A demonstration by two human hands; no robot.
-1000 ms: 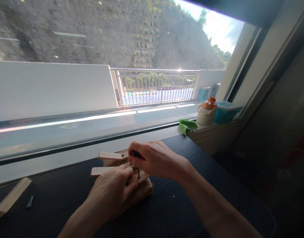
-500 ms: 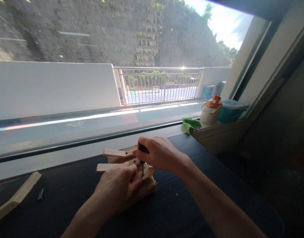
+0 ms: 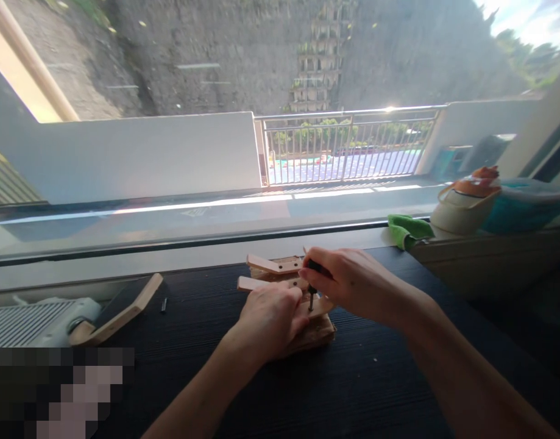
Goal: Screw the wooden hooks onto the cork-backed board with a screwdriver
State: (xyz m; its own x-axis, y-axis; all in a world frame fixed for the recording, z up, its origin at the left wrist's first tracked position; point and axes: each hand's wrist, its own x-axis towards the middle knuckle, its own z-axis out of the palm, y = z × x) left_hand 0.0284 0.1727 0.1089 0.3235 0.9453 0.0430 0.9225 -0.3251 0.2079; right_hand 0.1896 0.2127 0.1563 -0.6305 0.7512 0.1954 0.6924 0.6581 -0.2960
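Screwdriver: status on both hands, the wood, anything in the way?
Right hand gripping screwdriver, tip down at nearest wooden strip. Left hand on that strip, above wood block. Left fingers close beside the tip.

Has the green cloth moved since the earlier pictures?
No. The cloth keeps its place on the sill, by the table corner, left of the bottle; the view itself shifted.

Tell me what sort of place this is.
Likely an indoor tabletop workspot beside a large window: a dark wood-grain table runs up to a white windowsill, and a metal railing stands outside. The kind of building isn't clear.
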